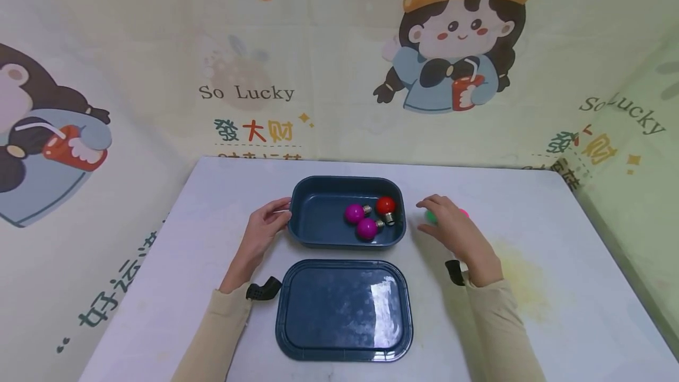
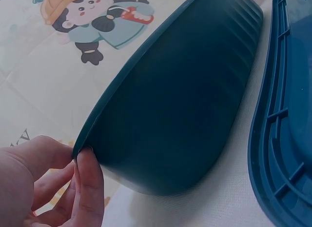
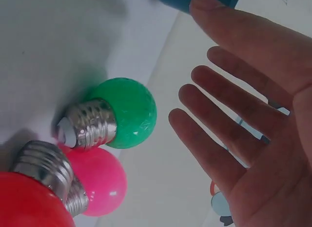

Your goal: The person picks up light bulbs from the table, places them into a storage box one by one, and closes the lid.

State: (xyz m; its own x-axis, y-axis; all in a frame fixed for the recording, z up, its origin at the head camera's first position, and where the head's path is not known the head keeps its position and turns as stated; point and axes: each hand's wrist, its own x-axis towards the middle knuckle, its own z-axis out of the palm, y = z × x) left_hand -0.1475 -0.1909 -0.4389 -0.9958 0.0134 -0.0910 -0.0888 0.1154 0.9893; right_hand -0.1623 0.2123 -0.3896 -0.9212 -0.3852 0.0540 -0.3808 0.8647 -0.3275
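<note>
Left end: left hand (image 1: 262, 226) at the left end of the blue box (image 1: 320, 214), pinching its rim between thumb and finger, wrist low, forearm angled in from the near left. Box sits upright on the worktop (image 1: 159, 287), long axis left-right. Lid (image 1: 339, 311) lies flat just on the near side of it, same axis, small gap between. Inside, right half: two purple bulbs (image 1: 354, 213), bases pointing right, plus one red bulb (image 1: 385, 205), base toward the person. Right of the box: right hand (image 1: 458, 234), holding nothing, thumb and fingers spread apart, fingers reaching left toward the box wall. Relation that matters, my read: green bulb (image 3: 134, 112) vs right hand. It's on the worktop just right of the box; head view shows a bit of it between thumb and fingers, right wrist view shows clear space between it and the fingers. Right hand is by far the nearer; left is across the box. Green's long axis slants in the right wrist view, globe on the fingers' side, base away. Pink bulb (image 3: 105, 183) and another red one (image 3: 31, 202) crowd that base; can't tell whether they touch it.
</note>
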